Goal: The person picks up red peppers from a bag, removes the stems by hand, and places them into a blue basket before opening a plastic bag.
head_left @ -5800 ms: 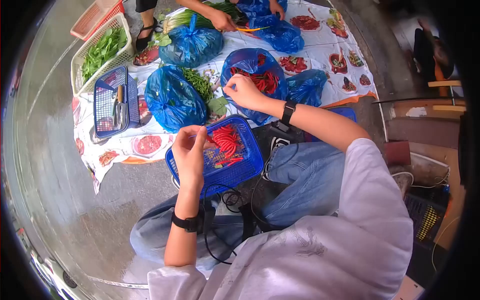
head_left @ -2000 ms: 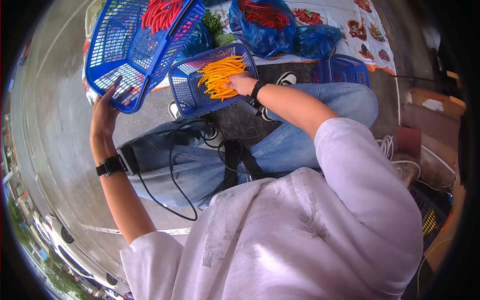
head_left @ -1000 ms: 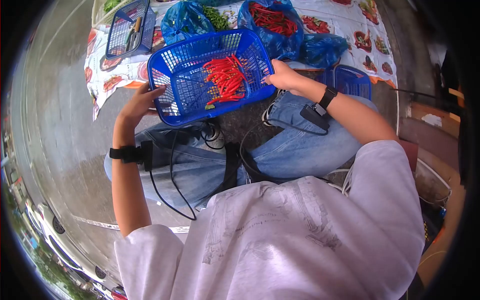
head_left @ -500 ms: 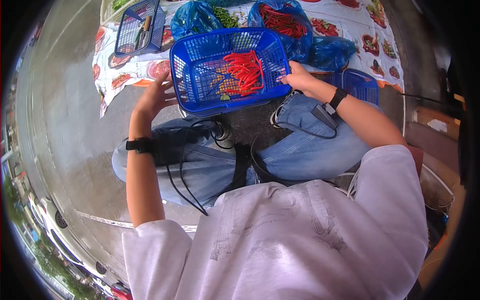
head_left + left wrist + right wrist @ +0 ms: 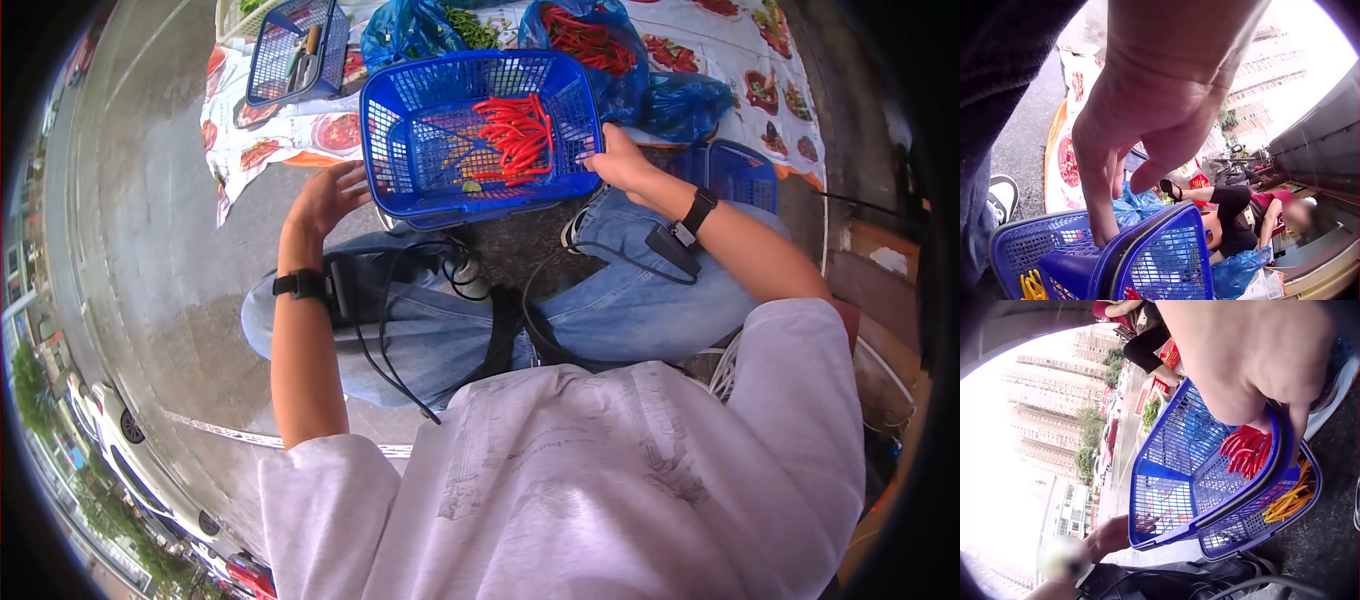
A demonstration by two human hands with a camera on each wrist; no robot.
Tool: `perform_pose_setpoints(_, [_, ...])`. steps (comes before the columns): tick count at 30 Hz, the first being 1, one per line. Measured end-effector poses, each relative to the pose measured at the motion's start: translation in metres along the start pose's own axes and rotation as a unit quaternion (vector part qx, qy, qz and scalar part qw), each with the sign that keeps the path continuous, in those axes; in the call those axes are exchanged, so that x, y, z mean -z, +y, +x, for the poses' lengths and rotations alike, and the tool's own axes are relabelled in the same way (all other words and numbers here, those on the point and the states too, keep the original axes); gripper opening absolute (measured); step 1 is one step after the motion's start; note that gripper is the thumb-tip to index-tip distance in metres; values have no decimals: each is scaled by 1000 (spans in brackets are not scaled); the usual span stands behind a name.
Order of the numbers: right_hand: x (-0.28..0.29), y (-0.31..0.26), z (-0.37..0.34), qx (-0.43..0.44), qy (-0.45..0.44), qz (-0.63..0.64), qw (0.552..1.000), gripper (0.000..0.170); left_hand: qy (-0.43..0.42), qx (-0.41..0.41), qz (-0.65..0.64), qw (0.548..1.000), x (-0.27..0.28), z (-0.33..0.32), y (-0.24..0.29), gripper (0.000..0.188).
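A blue plastic basket [image 5: 415,180] with red chilies [image 5: 520,135] in it sits over a second blue basket [image 5: 1232,544], which holds yellow chilies [image 5: 1288,503]. My right hand [image 5: 622,160] grips the upper basket at its right end, thumb over the rim. At the opposite end, my left hand [image 5: 325,200] has its fingers extended against the basket's side; its fingertips reach the wall in the left wrist view. Through the mesh in the head view, yellow shows faintly under the red chilies.
Blue bags of red chilies [image 5: 585,45] and greens stand on a printed cloth [image 5: 330,132] ahead. A basket with tools [image 5: 285,60] is at the left, another blue basket [image 5: 745,175] at the right. Black cables [image 5: 385,330] cross my jeans. Another person [image 5: 1241,212] sits opposite.
The red-chili basket, held aside at the left earlier while my right hand touched the yellow chilies, now sits over the yellow-chili basket. My left hand has loosened from its rim.
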State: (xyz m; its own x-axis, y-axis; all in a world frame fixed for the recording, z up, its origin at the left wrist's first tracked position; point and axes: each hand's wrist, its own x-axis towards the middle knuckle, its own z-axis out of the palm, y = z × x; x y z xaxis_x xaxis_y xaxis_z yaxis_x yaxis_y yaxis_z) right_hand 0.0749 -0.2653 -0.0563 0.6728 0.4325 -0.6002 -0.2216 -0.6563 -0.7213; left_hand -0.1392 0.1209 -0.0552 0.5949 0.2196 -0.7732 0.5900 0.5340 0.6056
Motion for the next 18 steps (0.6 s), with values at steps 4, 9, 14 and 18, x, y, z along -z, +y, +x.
perform_pose_setpoints(4, [-2, 3, 0, 12, 5, -23, 1000, 36, 76, -11, 28, 997, 0, -10, 1, 52])
perform_pose_setpoints(9, [-6, 33, 20, 26, 31, -37, 998, 25, 127, -76, 86, 985, -11, -11, 4, 58])
perform_pose_setpoints(14, [-8, 26, 14, 28, 25, -112, 993, 29, 78, -67, 242, 965, -39, -10, 8, 47])
perform_pose_setpoints(18, [-8, 17, 10, 12, -20, -104, 994, 35, 62, -84, 275, 956, -22, 11, -14, 30])
